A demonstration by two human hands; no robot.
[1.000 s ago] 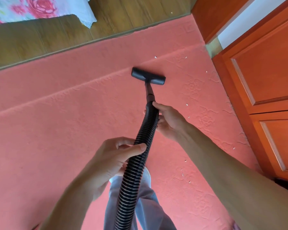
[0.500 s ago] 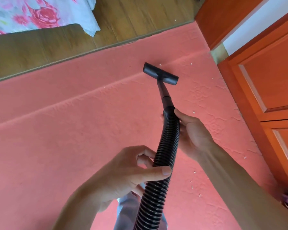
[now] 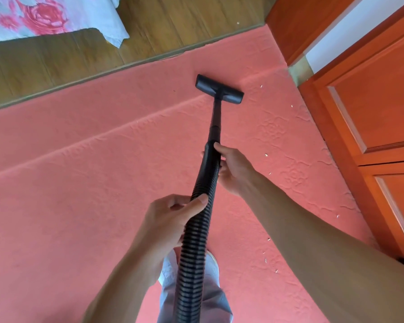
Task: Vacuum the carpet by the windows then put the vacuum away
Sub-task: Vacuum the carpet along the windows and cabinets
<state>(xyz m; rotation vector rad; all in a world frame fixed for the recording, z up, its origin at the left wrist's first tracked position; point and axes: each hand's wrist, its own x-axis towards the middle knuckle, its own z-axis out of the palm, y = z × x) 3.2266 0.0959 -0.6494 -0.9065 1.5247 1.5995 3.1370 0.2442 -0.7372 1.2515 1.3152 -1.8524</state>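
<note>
A black ribbed vacuum hose (image 3: 196,241) runs up from the bottom of the view to a thin black wand (image 3: 216,117) and a flat black floor nozzle (image 3: 219,89). The nozzle rests on the salmon-red carpet (image 3: 79,183), near its far edge. My left hand (image 3: 170,220) grips the ribbed hose lower down, thumb across the top. My right hand (image 3: 233,169) grips the hose's smooth upper end, just below the wand. The vacuum's body is out of view.
Orange-brown wooden cabinet doors (image 3: 371,108) line the right side. Small white specks (image 3: 266,155) lie scattered on the carpet near them. Wooden floor (image 3: 149,38) borders the carpet at the back, with a floral bedsheet (image 3: 44,17) hanging at top left.
The nozzle has slid farther away from me, toward the carpet's far edge. Both hands kept their grip on the hose and moved forward with it.
</note>
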